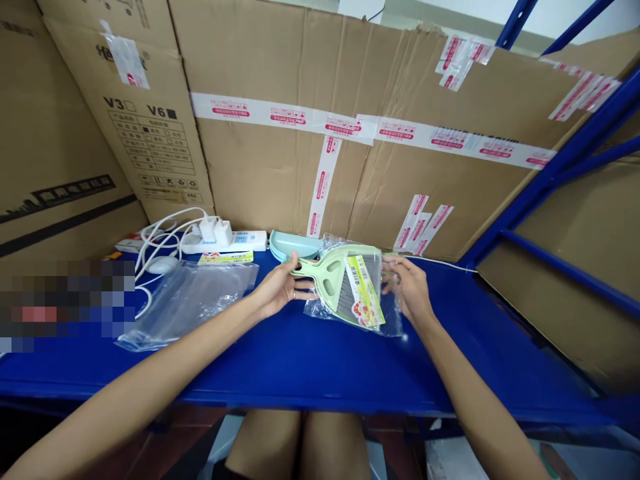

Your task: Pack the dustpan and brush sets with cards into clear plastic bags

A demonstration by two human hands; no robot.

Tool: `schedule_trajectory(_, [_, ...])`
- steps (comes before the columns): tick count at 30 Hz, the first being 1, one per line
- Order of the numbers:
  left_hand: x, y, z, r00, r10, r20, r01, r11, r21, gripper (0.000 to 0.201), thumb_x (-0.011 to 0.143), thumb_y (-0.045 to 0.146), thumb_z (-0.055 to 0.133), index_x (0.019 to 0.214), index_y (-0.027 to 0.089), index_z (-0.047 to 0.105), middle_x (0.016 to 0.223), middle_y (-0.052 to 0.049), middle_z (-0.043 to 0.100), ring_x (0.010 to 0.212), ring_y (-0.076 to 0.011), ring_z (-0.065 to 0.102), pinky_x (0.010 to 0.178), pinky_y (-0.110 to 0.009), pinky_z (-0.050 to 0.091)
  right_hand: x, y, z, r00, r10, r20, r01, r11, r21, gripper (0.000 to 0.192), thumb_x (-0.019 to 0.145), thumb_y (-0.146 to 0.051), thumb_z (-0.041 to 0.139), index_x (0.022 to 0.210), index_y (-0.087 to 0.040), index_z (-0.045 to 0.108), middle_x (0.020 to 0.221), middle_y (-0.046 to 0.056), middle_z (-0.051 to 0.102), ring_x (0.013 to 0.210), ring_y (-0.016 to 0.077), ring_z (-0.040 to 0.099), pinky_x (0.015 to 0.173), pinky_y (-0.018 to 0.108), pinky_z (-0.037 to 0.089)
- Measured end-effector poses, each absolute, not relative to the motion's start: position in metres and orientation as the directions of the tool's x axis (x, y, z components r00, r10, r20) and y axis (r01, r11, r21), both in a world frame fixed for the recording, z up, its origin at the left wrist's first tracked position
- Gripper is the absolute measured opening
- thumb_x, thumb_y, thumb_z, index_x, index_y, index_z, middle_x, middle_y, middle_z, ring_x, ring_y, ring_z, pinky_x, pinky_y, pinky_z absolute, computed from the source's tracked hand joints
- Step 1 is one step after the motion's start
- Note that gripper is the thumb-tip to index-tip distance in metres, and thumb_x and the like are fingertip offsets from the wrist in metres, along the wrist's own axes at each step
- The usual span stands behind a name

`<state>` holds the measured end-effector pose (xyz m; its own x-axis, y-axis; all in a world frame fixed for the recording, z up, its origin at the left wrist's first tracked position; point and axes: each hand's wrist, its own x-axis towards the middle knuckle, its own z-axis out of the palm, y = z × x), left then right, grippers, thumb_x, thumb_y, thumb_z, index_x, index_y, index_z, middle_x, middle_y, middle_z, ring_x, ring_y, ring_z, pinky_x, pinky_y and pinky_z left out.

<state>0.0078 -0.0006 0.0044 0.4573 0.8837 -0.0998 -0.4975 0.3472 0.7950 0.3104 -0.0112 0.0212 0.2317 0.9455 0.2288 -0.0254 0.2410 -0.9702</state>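
Note:
A pale green mini dustpan and brush set (345, 283) with a yellow-and-red label lies on a clear plastic bag (390, 320) on the blue shelf surface (320, 367). My left hand (277, 287) grips the set's handle end at the left. My right hand (410, 287) holds the bag's right edge beside the set's wide end. Both forearms reach in from the near edge.
A stack of clear plastic bags (185, 300) lies to the left. Behind it are a white power strip (235, 240) with plugs and cables, and a light blue dustpan (293, 245). Taped cardboard sheets (350, 133) wall the back; blue rack beams (550, 173) stand at the right.

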Motion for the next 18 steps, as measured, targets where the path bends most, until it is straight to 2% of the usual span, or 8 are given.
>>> schedule_trajectory(4, [0.007, 0.001, 0.002, 0.446, 0.890, -0.092, -0.485, 0.327, 0.811, 0.051, 0.103, 0.057, 0.058, 0.122, 0.010, 0.070, 0.113, -0.021, 0.077, 0.082, -0.0268, 0.081, 0.067, -0.038, 0.070, 0.311, -0.013, 0.020, 0.136, 0.911, 0.388, 0.207, 0.357, -0.911, 0.044, 0.074, -0.039, 0.087, 0.113, -0.024, 0.077, 0.112, 0.009, 0.080, 0.070, 0.0226, 0.075, 0.042, 0.030, 0.059])
schedule_trajectory(7, [0.006, 0.001, 0.003, 0.439, 0.894, -0.092, -0.475, 0.318, 0.821, 0.051, 0.103, 0.057, 0.058, 0.119, 0.011, 0.070, 0.111, -0.020, 0.077, 0.080, -0.0265, 0.081, 0.065, -0.038, 0.069, 0.315, -0.013, 0.023, 0.181, 0.867, 0.464, 0.335, 0.389, -0.858, 0.037, 0.083, -0.050, 0.080, 0.107, -0.022, 0.082, 0.103, 0.009, 0.081, 0.062, 0.0221, 0.072, 0.042, 0.033, 0.060])
schedule_trajectory(9, [0.007, 0.000, 0.006, 0.445, 0.891, -0.088, -0.467, 0.315, 0.826, 0.050, 0.103, 0.056, 0.058, 0.118, 0.011, 0.071, 0.110, -0.020, 0.078, 0.080, -0.0263, 0.081, 0.065, -0.038, 0.070, 0.318, -0.012, 0.027, 0.214, 0.885, 0.414, 0.244, 0.363, -0.900, 0.041, 0.082, -0.056, 0.080, 0.102, -0.020, 0.083, 0.096, 0.009, 0.081, 0.057, 0.0207, 0.070, 0.039, 0.032, 0.057])
schedule_trajectory(12, [0.010, -0.002, 0.010, 0.449, 0.890, -0.075, -0.472, 0.308, 0.826, 0.048, 0.103, 0.055, 0.059, 0.118, 0.011, 0.071, 0.110, -0.019, 0.078, 0.082, -0.0263, 0.081, 0.067, -0.038, 0.070, 0.320, -0.012, 0.034, 0.195, 0.955, 0.225, -0.043, 0.237, -0.971, 0.049, 0.076, -0.064, 0.084, 0.090, -0.018, 0.079, 0.086, 0.011, 0.080, 0.053, 0.0186, 0.068, 0.035, 0.026, 0.049])
schedule_trajectory(14, [0.012, -0.003, 0.010, 0.435, 0.897, -0.081, -0.485, 0.310, 0.818, 0.048, 0.103, 0.055, 0.060, 0.119, 0.012, 0.071, 0.108, -0.018, 0.078, 0.081, -0.0259, 0.081, 0.066, -0.037, 0.069, 0.319, -0.013, 0.037, 0.159, 0.978, 0.134, -0.151, 0.158, -0.976, 0.054, 0.076, -0.071, 0.081, 0.083, -0.017, 0.074, 0.079, 0.010, 0.077, 0.052, 0.0171, 0.067, 0.037, 0.025, 0.049])
schedule_trajectory(16, [0.013, -0.003, 0.009, 0.410, 0.907, -0.093, -0.505, 0.311, 0.805, 0.049, 0.102, 0.056, 0.061, 0.119, 0.012, 0.071, 0.107, -0.018, 0.079, 0.079, -0.0251, 0.080, 0.065, -0.037, 0.069, 0.316, -0.016, 0.038, 0.100, 0.990, 0.095, -0.180, 0.112, -0.977, 0.057, 0.081, -0.074, 0.075, 0.089, -0.018, 0.073, 0.077, 0.008, 0.075, 0.053, 0.0169, 0.067, 0.042, 0.026, 0.054])
schedule_trajectory(18, [0.013, -0.001, 0.006, 0.375, 0.923, -0.086, -0.534, 0.291, 0.794, 0.050, 0.101, 0.057, 0.061, 0.118, 0.011, 0.071, 0.107, -0.018, 0.079, 0.076, -0.0240, 0.080, 0.066, -0.037, 0.069, 0.312, -0.020, 0.038, 0.050, 0.994, 0.097, -0.164, 0.104, -0.981, 0.055, 0.082, -0.067, 0.078, 0.113, -0.022, 0.068, 0.085, 0.005, 0.075, 0.059, 0.0173, 0.069, 0.049, 0.029, 0.060])
